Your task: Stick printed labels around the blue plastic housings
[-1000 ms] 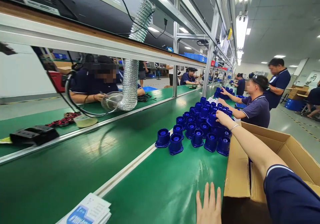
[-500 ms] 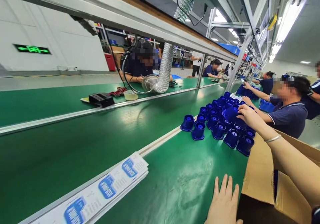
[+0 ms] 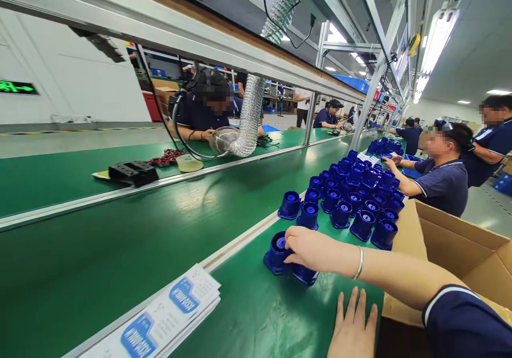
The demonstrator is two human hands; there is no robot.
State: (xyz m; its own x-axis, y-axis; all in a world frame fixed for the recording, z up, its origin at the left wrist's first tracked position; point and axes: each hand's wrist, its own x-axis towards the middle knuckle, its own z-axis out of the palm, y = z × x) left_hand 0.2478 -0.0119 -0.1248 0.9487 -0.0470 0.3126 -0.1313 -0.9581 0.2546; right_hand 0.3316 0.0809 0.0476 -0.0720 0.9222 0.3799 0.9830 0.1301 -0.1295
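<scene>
My right hand (image 3: 310, 248), with a silver bangle on its wrist, is closed on a blue cup-shaped plastic part (image 3: 276, 259) with a flanged base, low over the green bench or resting on it. A second blue part (image 3: 306, 275) shows beneath the same hand, mostly hidden; whether I grip it too is unclear. My left hand (image 3: 355, 320) lies flat, fingers spread, on the green surface (image 3: 268, 315) beside the carton. Just beyond my right hand stand many similar blue parts (image 3: 340, 214) in a cluster, with round recessed tops.
An open cardboard box (image 3: 452, 240) stands at right, under my right arm. Stacked printed label sheets (image 3: 160, 315) lie along the metal strip at front left. Co-workers (image 3: 444, 171) sit farther along the bench and opposite. A silver flexible duct (image 3: 250, 115) hangs across the bench.
My right hand has come from the blue cluster toward me and left, bringing blue parts to the nearer bench. My left hand stays flat. The view has turned slightly right.
</scene>
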